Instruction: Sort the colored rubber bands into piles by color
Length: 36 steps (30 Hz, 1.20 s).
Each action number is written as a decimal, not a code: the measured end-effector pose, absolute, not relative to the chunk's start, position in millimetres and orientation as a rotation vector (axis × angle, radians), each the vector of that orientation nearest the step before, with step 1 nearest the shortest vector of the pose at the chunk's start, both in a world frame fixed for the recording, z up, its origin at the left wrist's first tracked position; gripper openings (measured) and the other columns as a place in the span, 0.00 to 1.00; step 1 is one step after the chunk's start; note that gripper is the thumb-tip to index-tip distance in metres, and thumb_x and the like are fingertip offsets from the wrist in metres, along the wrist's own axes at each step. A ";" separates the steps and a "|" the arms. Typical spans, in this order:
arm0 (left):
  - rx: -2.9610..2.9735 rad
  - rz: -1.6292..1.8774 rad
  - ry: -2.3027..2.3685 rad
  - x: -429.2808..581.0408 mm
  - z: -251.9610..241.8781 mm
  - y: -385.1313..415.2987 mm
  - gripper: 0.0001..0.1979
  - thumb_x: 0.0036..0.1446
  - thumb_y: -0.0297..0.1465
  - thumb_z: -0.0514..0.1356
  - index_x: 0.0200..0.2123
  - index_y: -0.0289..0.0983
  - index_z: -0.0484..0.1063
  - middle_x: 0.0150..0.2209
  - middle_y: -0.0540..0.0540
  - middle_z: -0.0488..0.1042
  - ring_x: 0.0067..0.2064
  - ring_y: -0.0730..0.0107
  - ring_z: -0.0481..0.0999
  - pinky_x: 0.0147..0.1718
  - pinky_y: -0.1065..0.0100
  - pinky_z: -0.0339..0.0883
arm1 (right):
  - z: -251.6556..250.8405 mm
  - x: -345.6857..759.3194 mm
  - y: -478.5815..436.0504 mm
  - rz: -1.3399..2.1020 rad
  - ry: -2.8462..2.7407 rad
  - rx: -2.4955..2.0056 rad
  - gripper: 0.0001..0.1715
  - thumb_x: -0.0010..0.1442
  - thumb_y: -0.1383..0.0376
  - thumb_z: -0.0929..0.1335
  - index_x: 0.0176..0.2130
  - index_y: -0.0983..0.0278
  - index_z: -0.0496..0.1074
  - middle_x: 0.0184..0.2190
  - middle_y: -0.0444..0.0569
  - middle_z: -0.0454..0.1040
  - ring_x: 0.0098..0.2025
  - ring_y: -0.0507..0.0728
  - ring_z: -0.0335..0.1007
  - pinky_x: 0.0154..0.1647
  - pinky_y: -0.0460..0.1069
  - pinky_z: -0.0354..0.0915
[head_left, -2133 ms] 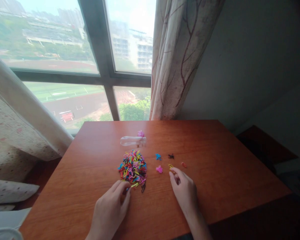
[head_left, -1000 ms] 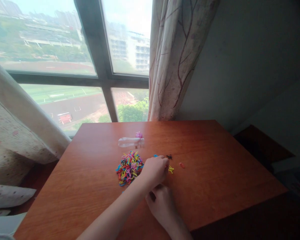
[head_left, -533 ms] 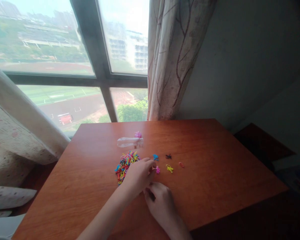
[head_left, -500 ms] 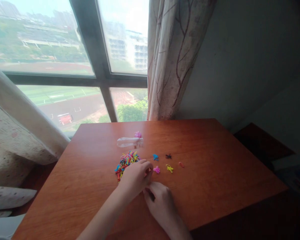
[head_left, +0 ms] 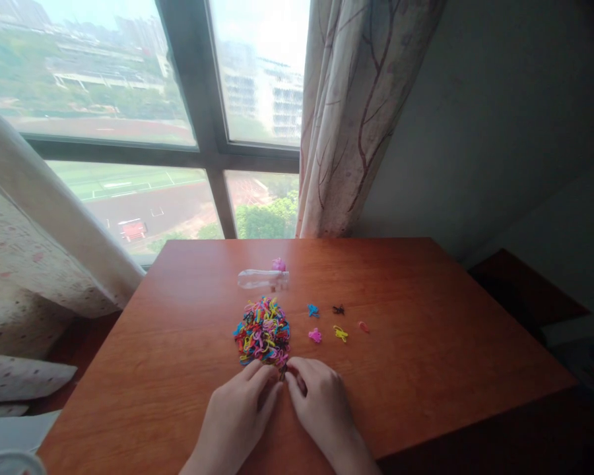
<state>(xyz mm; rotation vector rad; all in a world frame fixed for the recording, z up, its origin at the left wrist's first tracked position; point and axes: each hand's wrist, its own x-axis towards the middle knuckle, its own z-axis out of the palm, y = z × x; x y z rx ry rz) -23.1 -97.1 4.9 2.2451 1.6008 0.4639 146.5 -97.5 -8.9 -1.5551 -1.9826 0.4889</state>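
Observation:
A heaped pile of small, many-coloured rubber bands (head_left: 264,330) lies on the wooden table. At its near edge, my left hand (head_left: 240,409) is closed, thumb and fingertips drawn together. My right hand (head_left: 319,402) faces it in a pinch, its fingertips almost meeting the left ones. Between both sets of fingertips is a dark clump of rubber bands (head_left: 283,373), partly covered by the fingers. Right of the pile lie small separate groups: blue bands (head_left: 313,310), black bands (head_left: 338,309), pink bands (head_left: 315,335), yellow bands (head_left: 341,334) and an orange-red band (head_left: 363,326).
Behind the pile, a clear plastic bottle-like container (head_left: 260,279) lies on its side, with a pink-purple object (head_left: 278,264) just beyond it. The table (head_left: 426,343) stands against a window (head_left: 212,155) with curtains (head_left: 346,119).
My left hand has drawn back from beside the pink bands to the pile's near edge, uncovering the pile. My right hand stays close to the same place. The camera view has shifted slightly.

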 end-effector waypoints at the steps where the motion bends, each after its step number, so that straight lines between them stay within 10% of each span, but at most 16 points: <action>1: 2.256 0.445 1.620 -20.6 4.6 -97.6 0.09 0.64 0.32 0.52 0.36 0.44 0.73 0.36 0.51 0.77 0.35 0.68 0.80 0.32 0.72 0.68 | -8.8 146.6 -97.5 0.483 -1.986 -1.553 0.10 0.59 0.73 0.67 0.38 0.59 0.73 0.29 0.42 0.76 0.31 0.54 0.71 0.33 0.46 0.57; 22: 2.276 0.502 1.662 -17.3 0.6 -96.1 0.12 0.65 0.29 0.50 0.44 0.43 0.72 0.39 0.50 0.78 0.36 0.67 0.81 0.31 0.70 0.69 | -8.3 158.7 -93.4 0.637 -1.790 -1.510 0.08 0.63 0.67 0.64 0.33 0.60 0.72 0.25 0.42 0.74 0.27 0.52 0.70 0.29 0.44 0.59; 36: 2.388 0.493 1.726 -11.8 -9.0 -94.0 0.10 0.65 0.29 0.52 0.39 0.44 0.73 0.37 0.52 0.78 0.34 0.69 0.80 0.28 0.72 0.66 | -2.0 244.5 -24.5 0.147 -1.654 -1.952 0.12 0.62 0.59 0.64 0.32 0.59 0.74 0.23 0.44 0.74 0.26 0.55 0.69 0.26 0.47 0.52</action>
